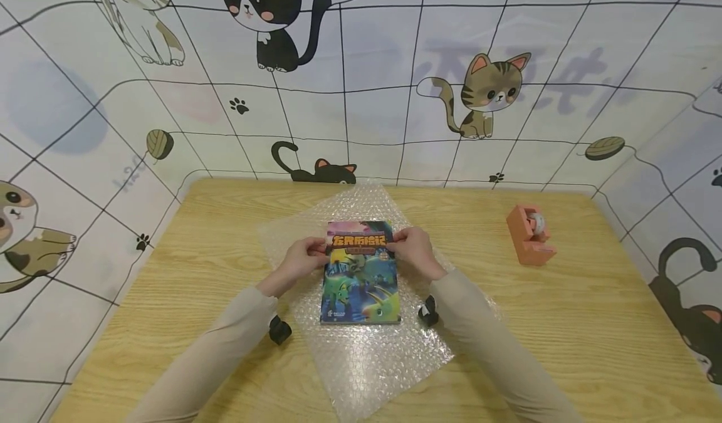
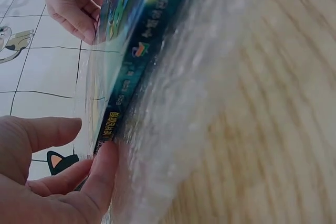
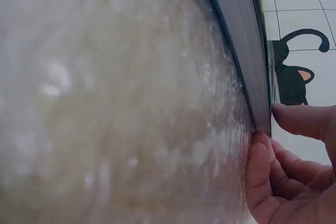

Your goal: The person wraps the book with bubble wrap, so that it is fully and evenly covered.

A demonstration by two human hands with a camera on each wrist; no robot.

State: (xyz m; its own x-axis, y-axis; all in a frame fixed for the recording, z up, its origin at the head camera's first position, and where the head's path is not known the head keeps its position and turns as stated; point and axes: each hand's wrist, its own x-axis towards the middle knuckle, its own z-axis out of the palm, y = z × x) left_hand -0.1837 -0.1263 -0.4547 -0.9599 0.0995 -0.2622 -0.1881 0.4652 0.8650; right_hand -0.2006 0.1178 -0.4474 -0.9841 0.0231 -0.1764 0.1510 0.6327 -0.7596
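The book (image 1: 361, 285) is positioned face up over the middle of a sheet of clear bubble wrap (image 1: 372, 379), which is spread on the wood-grain table (image 1: 564, 335). The long axis of the book is aligned from the near side of the table toward the wall (image 1: 378, 116), almost straight away from the person. The title end is pointed at the wall. The bubble wrap is turned obliquely to the book, with one corner directed toward the person and one toward the wall.

The cover is printed in bright blue, green and yellow, with dinosaur figures in the lower half, a pink patch at the far left corner and large orange-yellow title lettering (image 1: 359, 240). The dark blue spine (image 2: 134, 66) is set on the left; pale page edges (image 3: 244, 35) are exposed on the right.

The left hand (image 1: 301, 259) is placed at the spine near the title end, its fingertips touching it and its thumb spread apart. By the right hand (image 1: 414, 246), the opposite edge is pinched between thumb and fingers. An orange tape dispenser (image 1: 524, 238) is located well apart, to the right.
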